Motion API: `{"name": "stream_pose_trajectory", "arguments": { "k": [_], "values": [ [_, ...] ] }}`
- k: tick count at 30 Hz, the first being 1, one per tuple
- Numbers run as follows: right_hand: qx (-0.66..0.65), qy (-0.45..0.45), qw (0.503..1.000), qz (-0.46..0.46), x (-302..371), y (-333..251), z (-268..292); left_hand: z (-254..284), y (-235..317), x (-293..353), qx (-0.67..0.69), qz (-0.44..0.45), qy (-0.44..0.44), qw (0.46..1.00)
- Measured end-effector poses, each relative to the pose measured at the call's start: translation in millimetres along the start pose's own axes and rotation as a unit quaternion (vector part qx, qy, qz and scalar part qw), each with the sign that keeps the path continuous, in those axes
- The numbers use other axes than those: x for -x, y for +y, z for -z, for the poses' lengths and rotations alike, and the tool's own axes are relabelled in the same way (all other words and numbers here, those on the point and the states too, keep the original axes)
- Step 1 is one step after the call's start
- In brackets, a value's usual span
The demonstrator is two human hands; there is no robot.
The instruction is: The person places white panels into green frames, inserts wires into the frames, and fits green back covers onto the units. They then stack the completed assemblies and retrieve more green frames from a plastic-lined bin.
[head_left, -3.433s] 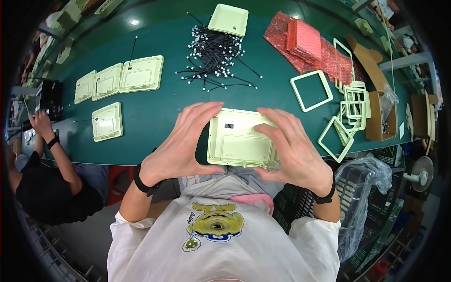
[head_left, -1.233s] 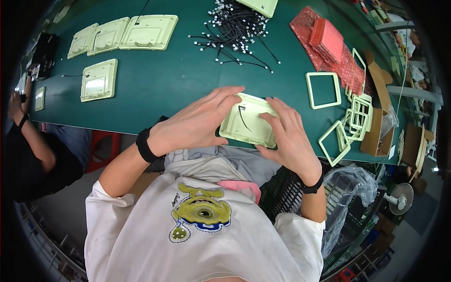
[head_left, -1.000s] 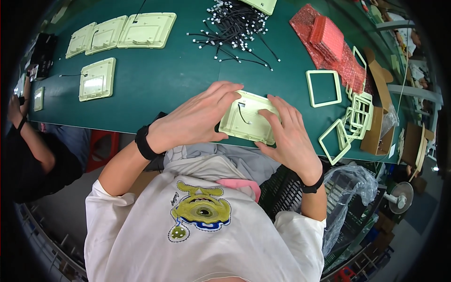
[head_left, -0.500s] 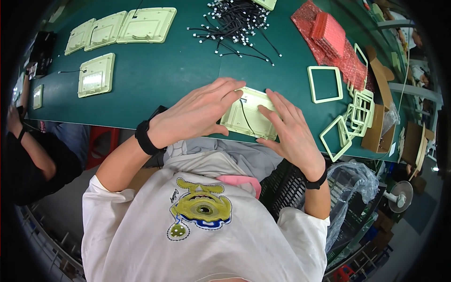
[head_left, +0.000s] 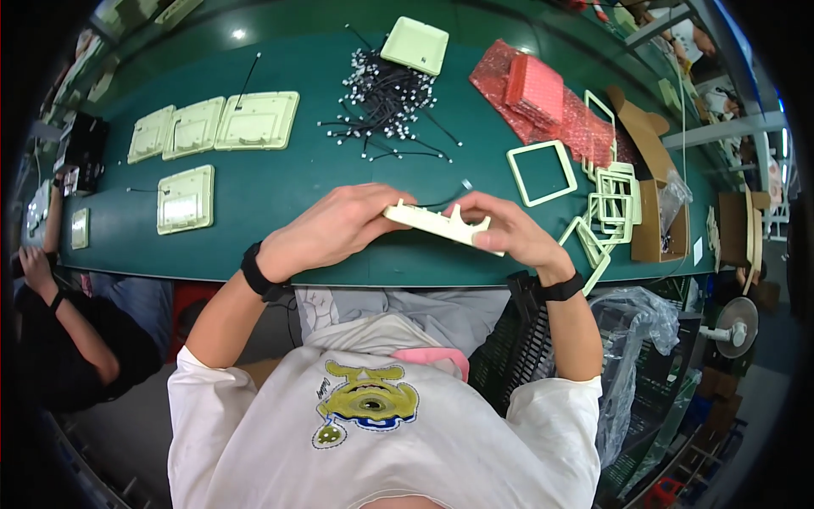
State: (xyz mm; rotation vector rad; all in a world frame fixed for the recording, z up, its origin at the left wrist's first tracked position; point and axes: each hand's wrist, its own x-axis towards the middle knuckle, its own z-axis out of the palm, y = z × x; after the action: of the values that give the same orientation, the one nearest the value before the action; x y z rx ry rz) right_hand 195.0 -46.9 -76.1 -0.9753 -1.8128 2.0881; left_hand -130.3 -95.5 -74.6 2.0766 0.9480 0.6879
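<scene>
Between my hands a pale green plastic panel (head_left: 437, 222) is tipped up on edge, its clips and posts in profile. My left hand (head_left: 335, 222) grips its left end, fingers over the top. My right hand (head_left: 509, 231) has closed round the right end, thumb in front. From behind the panel a thin black cable (head_left: 441, 204) with a pale connector sticks out toward the far side. Beyond lies a heap of black cables (head_left: 386, 102) with white connectors, a pale green panel (head_left: 415, 46) resting at its far edge.
On the left of the green table are three panels in a row (head_left: 193, 127) and another panel (head_left: 186, 200) nearer. Pale green frames (head_left: 612, 204), red bubble wrap (head_left: 543, 102) and a cardboard box (head_left: 653, 216) occupy the right. A co-worker's arm (head_left: 80, 327) is at far left.
The panel was lying flat with its inner face up; now it is lifted and tilted on edge in both hands. The cable's end now points away. My view has shifted, showing more of the table's far side.
</scene>
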Motion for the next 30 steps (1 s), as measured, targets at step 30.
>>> {"name": "stream_pose_trajectory", "arguments": {
  "k": [30],
  "values": [
    [-0.216,-0.051,0.975,-0.007,-10,-32,-38,51,11,47,0.357,0.255,-0.04,0.898]
  ]
}}
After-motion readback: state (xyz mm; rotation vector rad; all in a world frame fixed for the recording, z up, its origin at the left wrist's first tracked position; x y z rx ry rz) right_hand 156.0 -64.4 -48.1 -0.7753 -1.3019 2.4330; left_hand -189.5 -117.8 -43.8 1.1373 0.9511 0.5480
